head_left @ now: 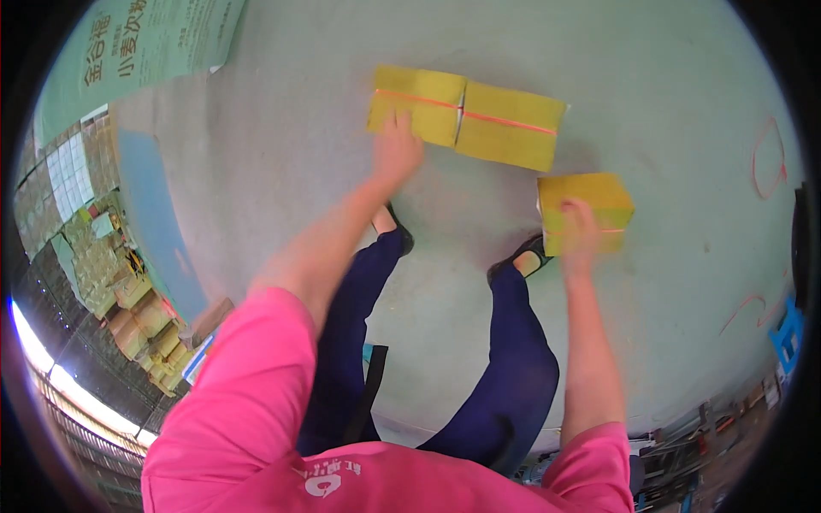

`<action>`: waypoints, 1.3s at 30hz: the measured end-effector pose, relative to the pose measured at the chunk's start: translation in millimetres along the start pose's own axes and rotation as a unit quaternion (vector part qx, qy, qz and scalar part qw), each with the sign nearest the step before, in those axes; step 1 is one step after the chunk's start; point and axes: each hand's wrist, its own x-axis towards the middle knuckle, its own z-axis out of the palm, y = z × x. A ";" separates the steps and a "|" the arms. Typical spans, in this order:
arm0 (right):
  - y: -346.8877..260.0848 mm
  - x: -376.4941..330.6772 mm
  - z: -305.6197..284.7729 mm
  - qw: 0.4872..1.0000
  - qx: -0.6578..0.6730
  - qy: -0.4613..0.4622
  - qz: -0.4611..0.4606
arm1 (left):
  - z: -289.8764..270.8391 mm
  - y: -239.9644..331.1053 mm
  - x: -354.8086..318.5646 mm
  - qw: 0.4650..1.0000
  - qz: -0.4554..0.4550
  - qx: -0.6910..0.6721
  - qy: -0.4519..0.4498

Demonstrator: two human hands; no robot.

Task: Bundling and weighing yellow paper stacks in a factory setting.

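Note:
Two yellow stacks lie end to end on the floor ahead of me, a left stack [417, 104] and a right stack [510, 126]. A pink string runs along both, and a narrow gap parts them. My left hand [398, 154] reaches to the near edge of the left stack, its fingers against the yellow face and smeared by motion. Nearer and to the right is a separate yellow bundle [603, 192], also with a pink string round it. My right hand [580, 229] is on this bundle, blurred, its fingers curled over the string side. What its fingertips grip is partly hidden.
My feet in black shoes stand apart, the right shoe [523, 256] close beside the nearer bundle. A large pale green printed sheet [154, 51] is at the upper left. Stacked boxes [141, 316] stand far left. A blue plastic object [787, 333] and clutter are at the right edge.

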 end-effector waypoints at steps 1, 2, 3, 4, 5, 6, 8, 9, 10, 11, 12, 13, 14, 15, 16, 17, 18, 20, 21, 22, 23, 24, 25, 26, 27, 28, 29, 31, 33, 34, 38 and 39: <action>-14.8 3.5 45.9 0.986 0.064 -0.079 0.134 | -11.0 -22.8 31.6 0.990 0.095 0.066 0.076; 17.8 -2.3 74.0 0.976 0.055 -0.154 0.143 | -10.0 -13.2 64.9 0.990 0.121 0.065 0.021; 6.2 -3.0 117.7 0.961 0.035 -0.221 0.159 | -19.5 -21.6 94.5 0.985 0.142 0.090 -0.036; -19.7 4.6 157.3 0.924 0.080 -0.290 0.236 | -26.2 -38.6 117.5 0.977 0.171 0.119 -0.050; -42.1 17.1 190.9 0.874 0.121 -0.355 0.307 | -31.0 -53.6 136.6 0.967 0.199 0.148 -0.064; -41.4 28.2 211.7 0.875 0.117 -0.356 0.307 | -23.6 -47.8 152.1 0.968 0.196 0.145 -0.062; -33.4 45.4 250.7 0.825 0.308 -0.242 0.408 | -5.4 -33.3 173.8 0.964 0.115 0.114 -0.210; -35.3 50.9 267.8 0.821 0.311 -0.243 0.413 | 0.1 -34.2 177.9 0.963 0.114 0.116 -0.216; -36.1 57.0 281.4 0.804 0.395 -0.190 0.401 | 5.3 -34.9 180.2 0.957 0.098 0.102 -0.253; -41.7 57.9 295.6 0.776 0.476 -0.136 0.390 | 7.6 -42.3 177.0 0.949 0.078 0.089 -0.293; -42.6 62.2 305.8 0.773 0.475 -0.136 0.397 | 10.7 -48.2 175.5 0.947 0.075 0.089 -0.299; -43.5 67.7 314.1 0.756 0.495 -0.114 0.413 | 12.0 -54.1 173.6 0.955 0.068 0.067 -0.282; -47.3 72.2 321.9 0.736 0.517 -0.095 0.426 | 9.6 -62.9 172.0 0.962 0.058 0.049 -0.261; -52.5 74.9 326.5 0.735 0.516 -0.096 0.429 | 8.6 -76.4 169.4 0.962 0.055 0.049 -0.263; -57.7 77.4 329.0 0.757 0.480 -0.088 0.434 | 4.4 -91.6 164.8 0.954 -0.010 0.064 -0.292; -64.6 82.3 331.1 0.779 0.447 -0.081 0.433 | -2.8 -108.9 162.8 0.943 -0.072 0.080 -0.315; -69.2 87.5 331.8 0.781 0.448 -0.081 0.427 | -6.1 -132.3 148.5 0.958 -0.108 -0.010 -0.266; -75.4 89.1 332.0 0.823 0.444 -0.092 0.342 | -6.8 -159.0 121.1 0.961 -0.141 -0.103 -0.216; -75.7 92.0 330.5 0.824 0.442 -0.092 0.343 | -5.6 -164.6 113.3 0.948 -0.175 -0.177 -0.201; -74.9 97.6 328.3 0.845 0.413 -0.092 0.327 | -3.0 -169.1 107.5 0.928 -0.208 -0.248 -0.185; -74.4 103.8 327.8 0.864 0.386 -0.093 0.310 | -4.1 -171.1 105.1 0.928 -0.208 -0.248 -0.184; -64.1 109.4 326.6 0.866 0.382 -0.091 0.310 | 0.1 -169.7 103.0 0.919 -0.212 -0.273 -0.190; -53.5 115.1 324.3 0.895 0.342 -0.095 0.271 | 4.7 -167.7 100.2 0.909 -0.216 -0.297 -0.197; -48.3 117.5 326.0 0.918 0.306 -0.103 0.232 | 10.3 -172.2 93.4 0.909 -0.217 -0.297 -0.196; -55.0 119.7 324.3 0.917 0.308 -0.107 0.230 | 15.1 -178.6 84.0 0.901 -0.228 -0.322 -0.182; -61.0 122.2 320.8 0.934 0.259 -0.115 0.217 | 19.0 -185.5 77.1 0.892 -0.239 -0.346 -0.168; -57.9 123.5 312.6 0.951 0.198 -0.116 0.206 | 24.1 -179.6 74.3 0.888 -0.237 -0.355 -0.171; -55.0 115.2 309.2 0.963 0.132 -0.130 0.197 | 32.5 -169.0 70.7 0.868 -0.295 -0.375 -0.141; -59.2 118.0 305.6 0.969 0.077 -0.150 0.178 | 28.0 -194.5 80.5 0.885 -0.253 -0.368 -0.133; -55.3 123.4 300.1 0.978 0.075 -0.149 0.129 | 29.9 -203.5 80.8 0.898 -0.216 -0.361 -0.130; -49.9 162.9 215.2 0.994 0.064 -0.019 0.084 | 31.6 -168.8 70.9 0.968 -0.186 -0.167 -0.014; -55.8 168.8 187.2 0.996 0.036 0.035 0.074 | 22.0 -138.0 62.4 0.991 -0.059 -0.111 0.035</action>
